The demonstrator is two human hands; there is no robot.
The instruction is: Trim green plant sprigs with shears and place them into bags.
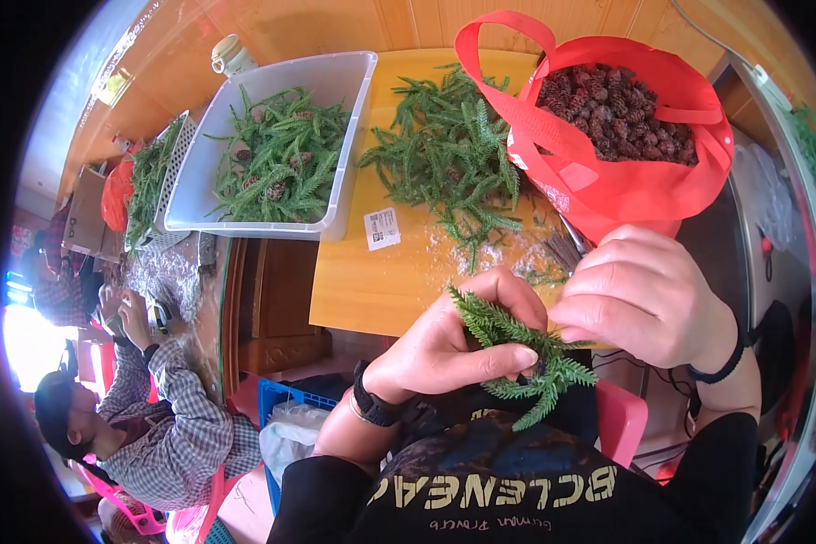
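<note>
Holding the sprig at the near edge of the bench, the left hand clamps it under the thumb while the right hand, bunched beside it, grip hidden (cannot tell), could strip needles or jerk it loose by pulling too hard.

From the wearer's head, 1 wide fisheye view looks steeply down, close above the evergreen sprig and black T-shirt, facing across the table toward the wood-panelled wall.
</note>
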